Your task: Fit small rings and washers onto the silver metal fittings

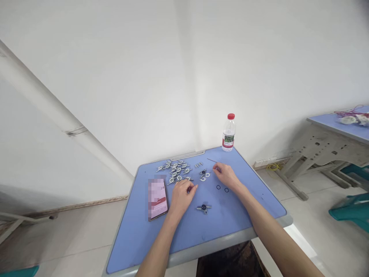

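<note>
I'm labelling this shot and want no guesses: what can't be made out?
Phone screen, head view: pixelated, detail lost.
What, if anything, the left hand holds, head view: its own curl hides it.
Thin rod's near end, head view: behind the right hand.
Bottle label print, head view: too small.
Side table, head view: cut by right edge.

Bright, diffuse light. Soft shadow on wall point(138, 88) by side desk point(328, 123). Phone screen point(160, 209) partly pixelated. Edges stretched.

Silvery metal is noted for fittings point(178, 169) near the far edge of the bench point(225, 221); clear plastic for the bottle point(228, 141), far-right corner.
</note>
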Motion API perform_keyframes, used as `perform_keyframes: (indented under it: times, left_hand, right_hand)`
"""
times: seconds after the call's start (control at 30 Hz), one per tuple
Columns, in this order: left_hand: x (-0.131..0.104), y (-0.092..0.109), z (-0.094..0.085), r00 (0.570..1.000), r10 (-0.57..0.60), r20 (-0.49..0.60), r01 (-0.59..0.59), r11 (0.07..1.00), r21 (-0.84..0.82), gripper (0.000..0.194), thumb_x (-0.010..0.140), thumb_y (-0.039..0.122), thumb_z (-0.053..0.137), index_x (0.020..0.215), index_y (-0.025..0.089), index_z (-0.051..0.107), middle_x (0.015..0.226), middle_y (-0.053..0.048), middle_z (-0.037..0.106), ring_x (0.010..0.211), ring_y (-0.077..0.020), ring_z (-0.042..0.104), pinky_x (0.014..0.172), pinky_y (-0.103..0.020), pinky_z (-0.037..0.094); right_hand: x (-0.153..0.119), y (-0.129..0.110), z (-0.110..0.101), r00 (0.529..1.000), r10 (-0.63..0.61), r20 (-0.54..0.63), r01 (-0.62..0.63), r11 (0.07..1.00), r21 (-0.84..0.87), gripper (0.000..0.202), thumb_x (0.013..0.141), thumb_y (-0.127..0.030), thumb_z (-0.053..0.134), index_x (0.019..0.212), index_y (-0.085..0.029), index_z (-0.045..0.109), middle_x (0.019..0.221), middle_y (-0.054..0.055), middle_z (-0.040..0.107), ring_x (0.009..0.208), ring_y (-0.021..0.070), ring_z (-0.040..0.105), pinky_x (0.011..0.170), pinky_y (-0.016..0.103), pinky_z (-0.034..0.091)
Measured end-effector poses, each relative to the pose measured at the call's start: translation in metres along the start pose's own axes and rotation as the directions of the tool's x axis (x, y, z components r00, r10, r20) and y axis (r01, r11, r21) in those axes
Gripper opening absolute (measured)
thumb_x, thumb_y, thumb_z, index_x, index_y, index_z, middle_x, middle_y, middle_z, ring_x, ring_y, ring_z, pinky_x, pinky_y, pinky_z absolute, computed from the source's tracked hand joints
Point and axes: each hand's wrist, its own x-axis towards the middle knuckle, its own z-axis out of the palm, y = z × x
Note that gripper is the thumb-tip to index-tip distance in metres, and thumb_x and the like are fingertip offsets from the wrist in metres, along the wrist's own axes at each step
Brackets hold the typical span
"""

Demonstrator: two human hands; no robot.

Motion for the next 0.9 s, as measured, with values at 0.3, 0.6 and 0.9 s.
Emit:
perform_keyframes:
  times: [0.3,0.6,0.9]
  left_hand:
    - [0.005,-0.01,-0.001,0.991,-0.051,-0.124,0.039,0.994,-0.099,0.029,0.085,0.032,0.055,0.06,0.019,0.049,0.063,0.001,0.054,0.064,-0.0151,0.049,0.063,-0.026,0.035]
    - [0.008,-0.014,-0.004,0.971,-0.074,-0.226,0.041,0.989,-0.144,0.03,0.086,0.034,0.055,0.061,0.019,0.052,0.064,0.001,0.056,0.065,-0.0151,0.051,0.068,-0.027,0.036]
    - [0.007,-0.016,-0.004,0.963,-0.096,-0.253,0.049,0.981,-0.186,0.029,0.085,0.032,0.055,0.059,0.019,0.051,0.061,0.001,0.052,0.063,-0.0145,0.048,0.068,-0.027,0.037]
  right_hand:
    - [0.008,-0.008,0.009,0.997,-0.046,0.056,0.053,0.99,-0.134,0.017,0.085,-0.015,0.048,0.09,-0.019,0.064,0.088,0.003,0.066,0.08,0.0156,0.059,0.071,0.024,0.039]
    - [0.033,-0.049,0.011,0.991,-0.007,0.131,0.047,0.951,-0.306,0.019,0.092,-0.027,0.049,0.094,-0.019,0.066,0.097,0.006,0.069,0.088,0.0174,0.063,0.073,0.024,0.041]
    - [0.054,-0.068,0.037,0.974,0.117,0.195,-0.021,0.899,-0.438,0.018,0.086,-0.018,0.052,0.087,-0.012,0.07,0.091,0.015,0.072,0.088,0.024,0.067,0.072,0.028,0.043]
